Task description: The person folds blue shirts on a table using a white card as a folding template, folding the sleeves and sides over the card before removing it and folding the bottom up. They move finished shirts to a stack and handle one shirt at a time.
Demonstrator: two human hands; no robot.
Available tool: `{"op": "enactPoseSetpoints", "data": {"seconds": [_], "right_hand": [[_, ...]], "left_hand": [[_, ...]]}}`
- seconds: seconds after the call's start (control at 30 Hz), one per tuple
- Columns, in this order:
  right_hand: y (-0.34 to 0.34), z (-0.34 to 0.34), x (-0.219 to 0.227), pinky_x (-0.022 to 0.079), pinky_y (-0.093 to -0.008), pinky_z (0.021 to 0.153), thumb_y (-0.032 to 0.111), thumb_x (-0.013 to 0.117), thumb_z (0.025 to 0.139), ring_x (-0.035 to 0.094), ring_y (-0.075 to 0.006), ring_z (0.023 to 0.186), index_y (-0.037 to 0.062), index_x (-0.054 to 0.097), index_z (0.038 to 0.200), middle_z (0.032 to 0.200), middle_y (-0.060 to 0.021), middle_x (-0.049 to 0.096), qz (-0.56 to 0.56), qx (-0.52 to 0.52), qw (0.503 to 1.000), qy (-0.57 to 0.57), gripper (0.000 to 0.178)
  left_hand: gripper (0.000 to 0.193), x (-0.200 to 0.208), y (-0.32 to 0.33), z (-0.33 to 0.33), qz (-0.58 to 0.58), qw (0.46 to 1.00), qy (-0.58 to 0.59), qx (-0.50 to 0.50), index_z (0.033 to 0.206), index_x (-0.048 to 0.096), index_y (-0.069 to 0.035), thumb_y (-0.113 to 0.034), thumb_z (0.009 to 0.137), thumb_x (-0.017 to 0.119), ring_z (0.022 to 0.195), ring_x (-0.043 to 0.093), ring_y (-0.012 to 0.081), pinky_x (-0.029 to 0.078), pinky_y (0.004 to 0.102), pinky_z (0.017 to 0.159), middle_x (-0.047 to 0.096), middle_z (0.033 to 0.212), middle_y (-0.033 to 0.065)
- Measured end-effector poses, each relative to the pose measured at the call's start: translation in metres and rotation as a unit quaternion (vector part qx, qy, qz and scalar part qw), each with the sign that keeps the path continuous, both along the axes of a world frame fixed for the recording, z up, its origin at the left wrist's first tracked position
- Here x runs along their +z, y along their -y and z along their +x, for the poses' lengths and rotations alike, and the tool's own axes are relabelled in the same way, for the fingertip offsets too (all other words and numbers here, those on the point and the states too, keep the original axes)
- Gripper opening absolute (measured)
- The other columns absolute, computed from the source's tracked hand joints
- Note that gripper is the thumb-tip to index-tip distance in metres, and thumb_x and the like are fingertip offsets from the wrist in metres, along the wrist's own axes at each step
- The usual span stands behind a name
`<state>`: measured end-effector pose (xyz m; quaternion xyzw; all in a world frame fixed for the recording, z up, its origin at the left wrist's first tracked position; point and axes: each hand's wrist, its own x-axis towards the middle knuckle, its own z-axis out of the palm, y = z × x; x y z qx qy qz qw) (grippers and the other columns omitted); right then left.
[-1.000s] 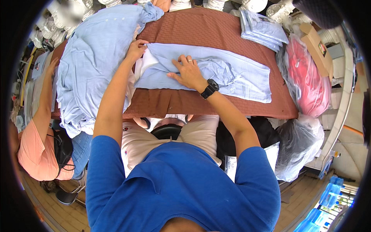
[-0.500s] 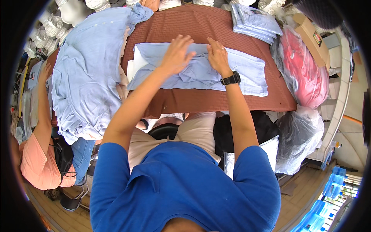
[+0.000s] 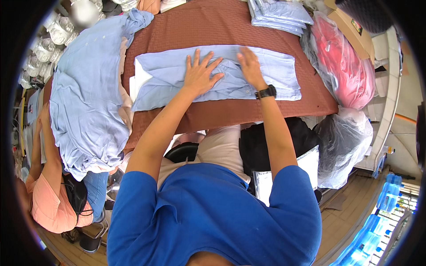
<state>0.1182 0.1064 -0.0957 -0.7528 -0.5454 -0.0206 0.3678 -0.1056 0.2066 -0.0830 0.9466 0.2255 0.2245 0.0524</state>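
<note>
A light blue shirt (image 3: 275, 75), folded into a long strip, lies across the brown-covered table (image 3: 191, 29) in front of me. White board or paper (image 3: 141, 76) shows at its left end. My left hand (image 3: 200, 76) rests on the shirt left of its middle, palm down with fingers spread. My right hand (image 3: 250, 66), slightly blurred, is over the shirt right of the middle, with its fingers stretched out and a black watch on the wrist. Between the hands the cloth is wrinkled.
A heap of light blue shirts (image 3: 86, 95) covers the table's left side. Packed blue shirts (image 3: 282, 17) are stacked at the far right, near a plastic bag of red cloth (image 3: 341, 62) and a cardboard box (image 3: 355, 31). A co-worker in an orange top (image 3: 53, 199) sits at the left.
My left hand has come down flat with its fingers spread on the shirt. My right hand stays over the right part, fingers moving. The view has shifted a little.
</note>
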Motion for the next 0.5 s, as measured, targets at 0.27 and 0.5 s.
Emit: {"op": "enactPoseSetpoints", "data": {"seconds": [0.27,0.5], "right_hand": [[0.112,0.127,0.022,0.041,-0.0565,0.102,0.053,0.067,0.084,0.041,-0.0446,0.131,-0.0009,0.056,0.129,0.14,-0.0252,0.046,-0.268,-0.47,0.84,0.043,0.071],[0.147,0.155,0.017,0.05,-0.0435,0.093,0.048,0.08,0.075,0.063,-0.0387,0.112,-0.0058,0.064,0.118,0.118,-0.0289,0.064,-0.196,-0.354,0.912,-0.063,0.071]], "left_hand": [[0.061,0.001,0.002,0.0,0.001,1.0,-0.012,0.0,0.148,0.046,-0.028,-0.06,0.096,0.046,0.147,0.017,0.0452,0.014,0.067,0.114,0.033,0.158,0.0056],[0.054,0.049,0.028,0.051,0.029,0.995,0.048,-0.081,0.147,0.046,-0.025,-0.052,0.1,0.045,0.148,0.02,0.0403,0.015,0.0643,0.116,0.034,0.158,0.0051]]}}
